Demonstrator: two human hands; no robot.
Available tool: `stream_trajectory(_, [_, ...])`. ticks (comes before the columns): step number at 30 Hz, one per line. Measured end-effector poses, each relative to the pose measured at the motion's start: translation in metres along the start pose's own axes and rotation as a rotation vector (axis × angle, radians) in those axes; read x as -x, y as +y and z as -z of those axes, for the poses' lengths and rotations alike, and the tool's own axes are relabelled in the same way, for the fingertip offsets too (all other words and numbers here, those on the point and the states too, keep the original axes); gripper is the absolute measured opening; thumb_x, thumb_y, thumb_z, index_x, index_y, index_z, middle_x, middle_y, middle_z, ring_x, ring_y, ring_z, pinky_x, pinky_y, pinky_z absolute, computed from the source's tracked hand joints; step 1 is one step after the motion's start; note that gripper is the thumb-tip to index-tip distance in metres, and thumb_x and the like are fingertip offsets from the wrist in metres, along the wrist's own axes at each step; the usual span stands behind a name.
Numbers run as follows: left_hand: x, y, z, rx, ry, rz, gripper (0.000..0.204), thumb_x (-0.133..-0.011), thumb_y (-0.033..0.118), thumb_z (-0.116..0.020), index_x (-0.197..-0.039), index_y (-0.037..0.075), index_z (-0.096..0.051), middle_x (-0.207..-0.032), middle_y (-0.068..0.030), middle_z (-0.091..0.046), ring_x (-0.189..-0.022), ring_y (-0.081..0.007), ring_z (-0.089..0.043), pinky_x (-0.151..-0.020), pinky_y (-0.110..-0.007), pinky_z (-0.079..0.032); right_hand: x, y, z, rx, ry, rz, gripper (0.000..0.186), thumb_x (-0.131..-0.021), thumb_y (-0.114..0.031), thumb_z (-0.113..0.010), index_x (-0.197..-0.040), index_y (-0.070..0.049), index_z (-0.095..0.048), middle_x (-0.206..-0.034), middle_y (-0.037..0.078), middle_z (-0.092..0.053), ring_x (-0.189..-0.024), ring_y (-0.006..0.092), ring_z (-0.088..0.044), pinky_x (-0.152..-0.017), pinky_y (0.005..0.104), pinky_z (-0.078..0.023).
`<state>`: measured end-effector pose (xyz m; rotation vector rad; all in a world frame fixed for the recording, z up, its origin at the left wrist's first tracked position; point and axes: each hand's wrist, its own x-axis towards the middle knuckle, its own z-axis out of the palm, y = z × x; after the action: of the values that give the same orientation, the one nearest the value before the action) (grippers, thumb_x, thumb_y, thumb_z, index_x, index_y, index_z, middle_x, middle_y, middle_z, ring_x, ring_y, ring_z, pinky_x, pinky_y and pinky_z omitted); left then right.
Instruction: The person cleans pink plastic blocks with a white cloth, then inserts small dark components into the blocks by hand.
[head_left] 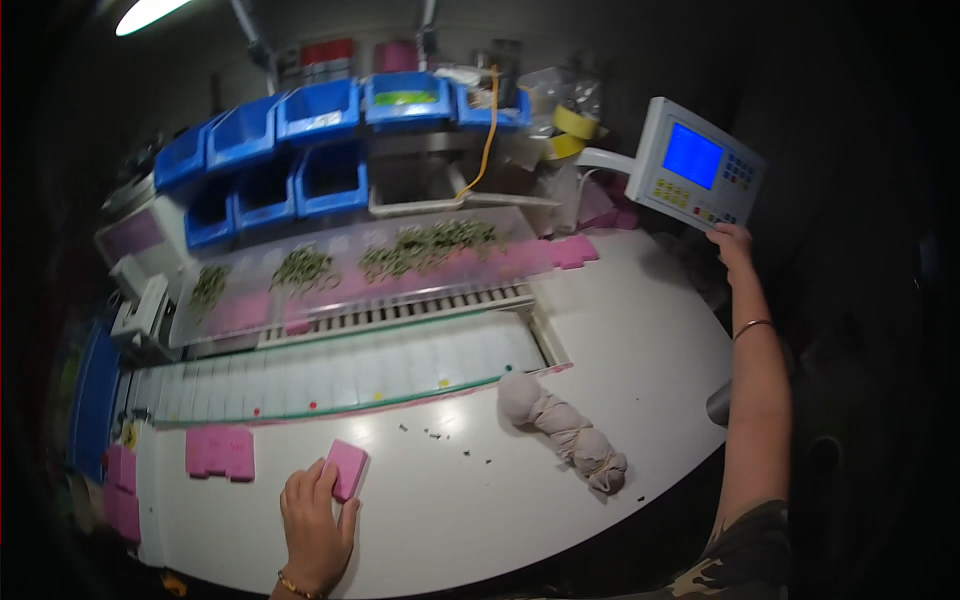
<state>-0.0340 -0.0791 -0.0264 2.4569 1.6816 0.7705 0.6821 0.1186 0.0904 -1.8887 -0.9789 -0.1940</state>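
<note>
My left hand [318, 515] grips a small pink block [347, 468] on the white worktop [620, 350]. A notched pink block [219, 449] lies left of it. My right hand [732, 245] is at the lower edge of a white control panel [745, 175] with a blue screen, touching the button area; its fingertips are small and unclear. A pale cloth bundle [565, 430] tied with bands lies between my hands, with small dark bits scattered beside it.
Behind are a long white channel [335, 370] with green edging, a translucent tray [512, 240] holding heaps of small greenish pieces, blue bins [320, 105], yellow tape rolls [572, 122] and a hanging orange cord [491, 130]. More pink blocks [122, 510] sit at the left.
</note>
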Motion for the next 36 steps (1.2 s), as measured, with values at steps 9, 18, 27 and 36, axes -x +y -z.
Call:
stream_trajectory(9, [-0.008,0.015,0.008,-0.002,0.017,-0.016,0.05,-0.085,0.008,-0.061,-0.132,-0.002,-0.046,-0.112,-0.0206,-0.055,-0.106,-0.0376,-0.05,-0.095,-0.047,-0.038,0.031,-0.036,0.029,-0.415,-0.135,-0.322,0.033,-0.078,-0.023,-0.071,-0.108,-0.013,-0.064,-0.111,0.004,-0.059,-0.107,0.0171,-0.05,-0.087,0.0351,-0.04])
stream_trajectory(18, [-0.005,0.011,0.001,-0.017,0.023,-0.011,0.048,-0.084,0.008,-0.062,-0.128,-0.001,-0.048,-0.107,-0.0195,-0.056,-0.102,-0.0372,-0.051,-0.092,-0.047,-0.039,0.036,-0.049,0.018,-0.733,-0.126,-0.443,0.022,-0.077,-0.017,-0.073,-0.097,-0.012,-0.064,-0.09,0.0,-0.057,-0.079,0.0113,-0.051,-0.076,0.0282,-0.043])
stream_trajectory(27, [-0.007,0.011,0.004,-0.012,0.003,0.014,0.046,-0.085,0.009,-0.063,-0.127,-0.001,-0.049,-0.109,-0.0201,-0.057,-0.104,-0.0381,-0.051,-0.094,-0.048,-0.039,0.05,-0.064,0.026,-0.843,-0.18,-0.481,0.024,-0.074,-0.013,-0.075,-0.094,-0.01,-0.062,-0.086,0.001,-0.059,-0.072,0.0102,-0.055,-0.061,0.0213,-0.041])
stream_trajectory(36, [-0.003,0.005,-0.006,-0.044,0.032,-0.017,0.057,-0.072,0.007,-0.071,-0.123,-0.005,-0.049,-0.124,-0.0243,-0.053,-0.113,-0.0416,-0.048,-0.097,-0.049,-0.035,0.063,-0.073,0.037,-0.876,-0.202,-0.483,0.03,-0.069,-0.01,-0.076,-0.096,-0.009,-0.061,-0.089,0.002,-0.06,-0.072,0.0116,-0.054,-0.057,0.0217,-0.038])
